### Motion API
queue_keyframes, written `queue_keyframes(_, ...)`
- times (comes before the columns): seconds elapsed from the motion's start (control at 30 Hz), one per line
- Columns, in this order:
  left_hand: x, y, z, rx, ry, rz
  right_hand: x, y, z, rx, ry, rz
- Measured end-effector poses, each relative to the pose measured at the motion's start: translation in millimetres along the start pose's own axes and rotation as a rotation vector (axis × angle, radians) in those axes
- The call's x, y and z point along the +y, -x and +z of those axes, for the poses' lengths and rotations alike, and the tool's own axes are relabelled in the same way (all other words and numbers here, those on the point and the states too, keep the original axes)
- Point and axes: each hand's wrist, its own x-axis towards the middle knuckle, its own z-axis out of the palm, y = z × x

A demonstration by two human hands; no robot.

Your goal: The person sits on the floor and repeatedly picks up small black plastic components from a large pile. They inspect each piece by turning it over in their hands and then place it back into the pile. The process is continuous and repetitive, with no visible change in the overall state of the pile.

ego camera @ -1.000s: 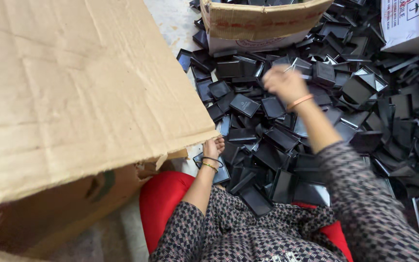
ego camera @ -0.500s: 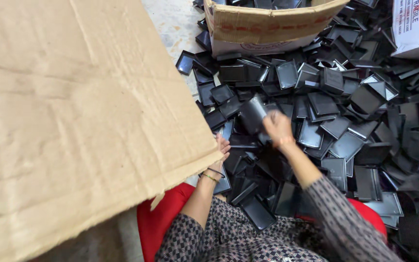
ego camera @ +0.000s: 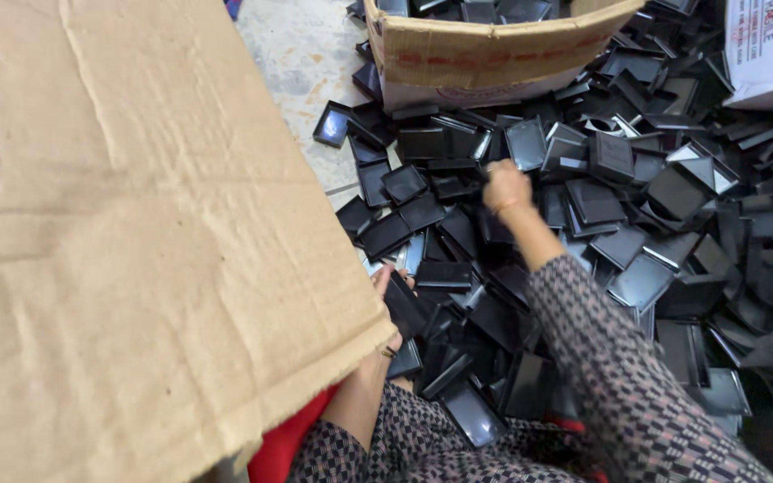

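Right hand (ego camera: 505, 188) out over the pile (ego camera: 673, 233) of black square trays, fingers curled down into it; whether they grip a tray cannot be told, the back of the hand hides the tips. Thin bangle at the wrist, patterned sleeve (ego camera: 619, 358) behind.

Left hand (ego camera: 388, 284) low, partly hidden by the flap (ego camera: 136, 241) of a big cardboard box. Fingers closed on a black tray (ego camera: 406, 304), held tilted just beside the flap's edge. Bangles at that wrist too.

Trays cover the floor right of centre, heaped loose, some face up, some on edge. Second box (ego camera: 494, 58) stands at the top, open, more trays inside. White carton (ego camera: 767, 49) in the top right corner. Bare stone floor (ego camera: 297, 63) between the two boxes. Red seat (ego camera: 284, 443) under the person, bottom centre.
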Motion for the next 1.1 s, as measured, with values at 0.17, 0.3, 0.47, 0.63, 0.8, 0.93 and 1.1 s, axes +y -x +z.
queue_keyframes(0.17,-1.0,1.2,-3.3,0.051,-0.079,-0.042,7.8,-1.2,14.8,0.096,0.043,0.306)
queue_keyframes(0.3,-2.3,10.4,3.3,0.074,-0.060,-0.113,7.4,34.7,37.0,0.087,0.037,0.320)
queue_keyframes(0.47,-6.1,19.4,8.5,0.001,-0.100,-0.082,23.9,92.6,47.9,-0.136,0.209,-0.012)
queue_keyframes(0.63,-4.9,20.6,11.6,-0.008,-0.120,-0.095,35.5,152.3,25.0,-0.318,0.178,-0.227)
queue_keyframes(0.8,-4.5,21.8,9.2,-0.053,-0.172,-0.098,39.5,139.6,-23.5,-0.780,-0.142,-0.349)
queue_keyframes(0.93,-8.0,17.8,2.8,-0.064,-0.163,-0.118,30.6,65.0,-37.2,-0.551,-0.186,0.071)
queue_keyframes(1.1,-9.2,5.7,-1.4,-0.100,-0.184,-0.083,-47.8,69.5,30.8,-0.537,-0.080,0.169)
